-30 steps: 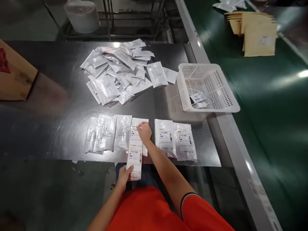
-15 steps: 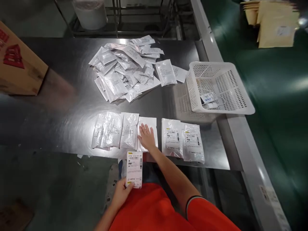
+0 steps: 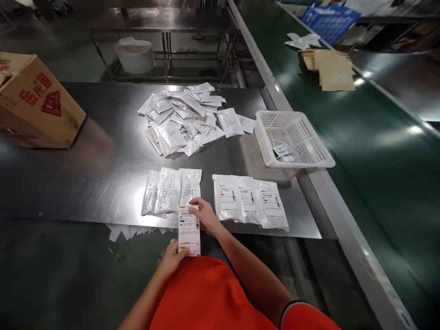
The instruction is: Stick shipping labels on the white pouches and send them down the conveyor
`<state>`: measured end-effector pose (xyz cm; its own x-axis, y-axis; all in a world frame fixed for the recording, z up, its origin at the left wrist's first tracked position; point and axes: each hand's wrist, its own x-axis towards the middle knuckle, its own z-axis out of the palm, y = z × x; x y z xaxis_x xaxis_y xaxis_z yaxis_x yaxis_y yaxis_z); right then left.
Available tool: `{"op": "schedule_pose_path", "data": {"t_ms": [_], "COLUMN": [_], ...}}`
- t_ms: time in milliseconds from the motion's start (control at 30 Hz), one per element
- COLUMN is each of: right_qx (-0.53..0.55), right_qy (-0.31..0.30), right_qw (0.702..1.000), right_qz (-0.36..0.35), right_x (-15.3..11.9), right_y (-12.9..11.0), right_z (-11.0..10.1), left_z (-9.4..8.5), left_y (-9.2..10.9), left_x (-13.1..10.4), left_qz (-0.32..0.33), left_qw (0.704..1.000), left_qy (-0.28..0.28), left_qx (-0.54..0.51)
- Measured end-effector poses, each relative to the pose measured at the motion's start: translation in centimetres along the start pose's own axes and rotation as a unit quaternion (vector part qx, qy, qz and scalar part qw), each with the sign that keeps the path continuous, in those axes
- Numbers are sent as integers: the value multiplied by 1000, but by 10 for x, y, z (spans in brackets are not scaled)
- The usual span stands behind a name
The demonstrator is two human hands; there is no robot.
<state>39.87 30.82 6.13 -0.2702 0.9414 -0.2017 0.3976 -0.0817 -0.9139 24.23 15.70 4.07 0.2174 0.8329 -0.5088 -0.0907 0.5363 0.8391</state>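
My left hand [image 3: 174, 257] grips the lower end of a strip of printed labels [image 3: 189, 231] near my red shirt. At the strip's top edge, the fingers of my right hand [image 3: 203, 214] pinch the label. Just beyond lie three white bubble mailers [image 3: 169, 190] side by side, the right one partly behind my right hand. To their right, three mailers with shipping labels [image 3: 247, 199] rest in an overlapping row along the metal table's near edge. A heap of white mailers [image 3: 182, 117] is piled farther back.
A white perforated basket [image 3: 292, 137] holding small items sits at the right edge of the metal table [image 3: 117, 165]. Beyond it runs a green conveyor [image 3: 371, 133] with brown envelopes [image 3: 335, 73]. A cardboard box [image 3: 44, 110] stands at the left.
My right hand has left the mailer it was pressing and now holds the strip's top. That mailer appears to have joined the right row, now three labelled ones. The view has tilted up.
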Motion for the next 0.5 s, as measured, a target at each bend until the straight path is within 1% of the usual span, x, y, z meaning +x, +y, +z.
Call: {"op": "schedule_pose_path", "data": {"t_ms": [33,67,100,133,200,233,300,333,400,467,500], "right_qx": [62,94,105,101,68,47,12,-3,-33,-101,-157], "right_qy": [10,24,38,48,53,50,37,33,49,75,80], "right_qw": [998,995,994,994,996,998,999,999,998,992,984], "right_qz": [8,15,20,23,18,11,-5,-11,-7,5,11], "right_x": [-6,-12,-18,-24,-34,-38,-40,-36,-20,7,22], "right_y": [-6,-11,-15,-18,-24,-26,-27,-27,-22,-11,-4], "right_z": [9,17,22,26,31,32,35,35,36,37,38], "left_z": [-8,-15,-23,-30,-41,-44,-46,-45,-42,-37,-34], "left_y": [0,2,6,12,29,38,55,61,66,64,60], "left_x": [-1,-1,0,2,13,20,38,47,60,66,65], "left_qz": [-6,-7,1,18,66,83,86,79,60,45,36], "left_qw": [1000,999,999,998,993,991,990,991,991,990,989], "left_qy": [-16,-17,-4,24,87,104,102,99,107,123,131], "left_qx": [15,32,50,61,41,11,-35,-46,-49,-58,-61]}}
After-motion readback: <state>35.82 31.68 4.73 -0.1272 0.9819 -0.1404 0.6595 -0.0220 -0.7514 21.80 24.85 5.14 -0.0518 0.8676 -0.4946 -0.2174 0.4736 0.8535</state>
